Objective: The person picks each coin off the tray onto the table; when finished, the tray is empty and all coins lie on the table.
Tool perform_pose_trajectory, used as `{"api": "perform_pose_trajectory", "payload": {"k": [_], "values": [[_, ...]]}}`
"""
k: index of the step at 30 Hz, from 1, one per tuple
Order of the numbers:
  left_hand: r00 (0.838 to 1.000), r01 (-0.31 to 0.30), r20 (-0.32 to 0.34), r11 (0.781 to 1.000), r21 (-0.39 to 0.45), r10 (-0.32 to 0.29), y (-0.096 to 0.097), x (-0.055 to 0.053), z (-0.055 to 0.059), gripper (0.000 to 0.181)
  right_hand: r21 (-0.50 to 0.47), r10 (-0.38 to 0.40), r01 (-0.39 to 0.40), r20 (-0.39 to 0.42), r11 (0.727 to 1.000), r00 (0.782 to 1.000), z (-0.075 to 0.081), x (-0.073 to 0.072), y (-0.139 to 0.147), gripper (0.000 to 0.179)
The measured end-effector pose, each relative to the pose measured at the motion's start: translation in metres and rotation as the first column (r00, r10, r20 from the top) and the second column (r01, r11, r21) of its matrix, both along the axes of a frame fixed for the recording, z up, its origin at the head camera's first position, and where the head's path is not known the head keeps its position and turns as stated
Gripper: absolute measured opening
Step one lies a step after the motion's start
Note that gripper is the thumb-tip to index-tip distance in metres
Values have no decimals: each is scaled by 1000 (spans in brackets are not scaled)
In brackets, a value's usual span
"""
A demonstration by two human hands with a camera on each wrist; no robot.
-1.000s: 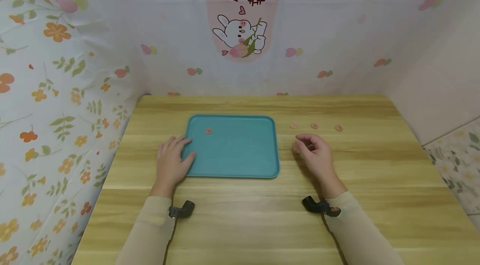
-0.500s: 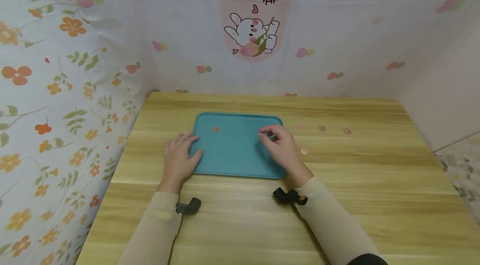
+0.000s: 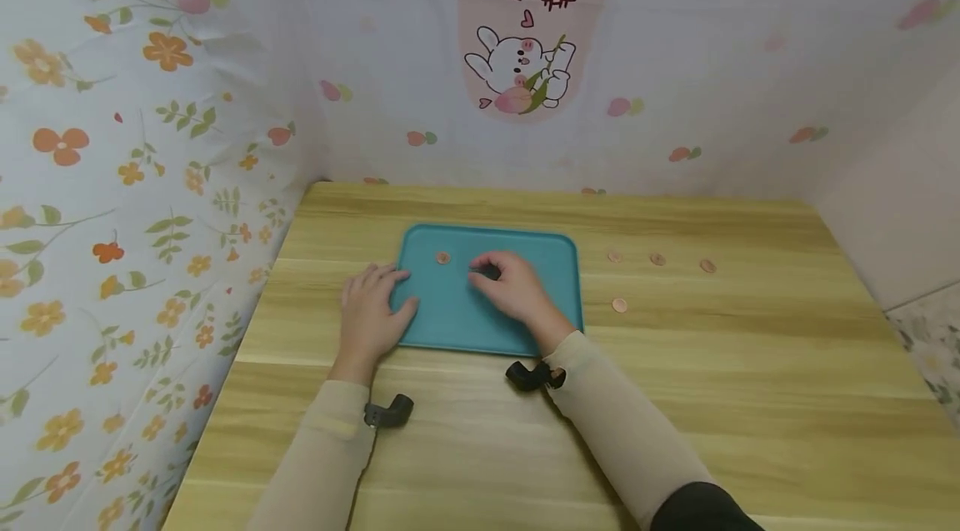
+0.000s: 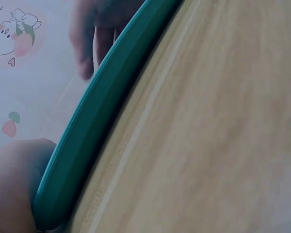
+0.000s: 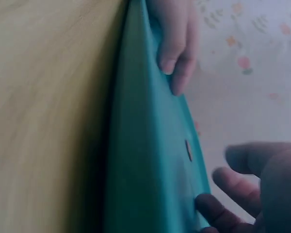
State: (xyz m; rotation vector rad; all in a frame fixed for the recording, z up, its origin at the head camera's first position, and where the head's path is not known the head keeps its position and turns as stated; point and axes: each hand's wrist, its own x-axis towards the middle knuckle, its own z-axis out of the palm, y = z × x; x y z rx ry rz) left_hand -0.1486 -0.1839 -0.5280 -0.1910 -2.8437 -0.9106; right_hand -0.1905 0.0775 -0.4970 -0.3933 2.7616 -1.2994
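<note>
My left hand (image 3: 371,318) rests on the left rim of a blue tray (image 3: 450,310), fingers spread and relaxed. One small copper-coloured coin (image 3: 442,258) lies in the tray near its far left corner. Over the middle of the tray hovers my right hand (image 3: 513,289), palm down, with thumb and forefinger bent toward each other and their tips close. In the right wrist view, my right thumb (image 5: 250,155) and curled fingers show near the tray's edge, beside the flat-lying coin (image 5: 188,150). I cannot tell whether a coin sits between these fingertips.
Right of the tray on the wooden table (image 3: 480,464), a loose coin (image 3: 618,305) lies in front of a row of coins, with one coin (image 3: 657,259) in the middle. A printed cloth (image 3: 420,56) hangs behind the table and along its left side.
My right hand has moved left from the coins on the table to above the tray, uncovering the nearer coin. My left hand stays on the rim; the head view has shifted slightly.
</note>
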Motion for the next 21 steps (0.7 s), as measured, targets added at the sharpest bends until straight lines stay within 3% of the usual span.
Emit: {"api": "perform_pose_trajectory", "payload": {"k": [7,12,16,21], "values": [[1000,1,10,1000,-7,-1,1,1,1,51,191,19,-17,-8,982,1000,-1,-8,-26,48],[1000,4,9,1000,-1,-4,2,1,2,51,340,24,-33,31,940,999,1,-12,-39,58],[1000,4,4,1000,0,-4,2,1,3,51,404,15,-32,43,914,999,4,-13,-47,51],[1000,2,-3,1000,0,-2,1,2,3,51,386,-4,3,3,923,1000,4,-11,-50,29]]}}
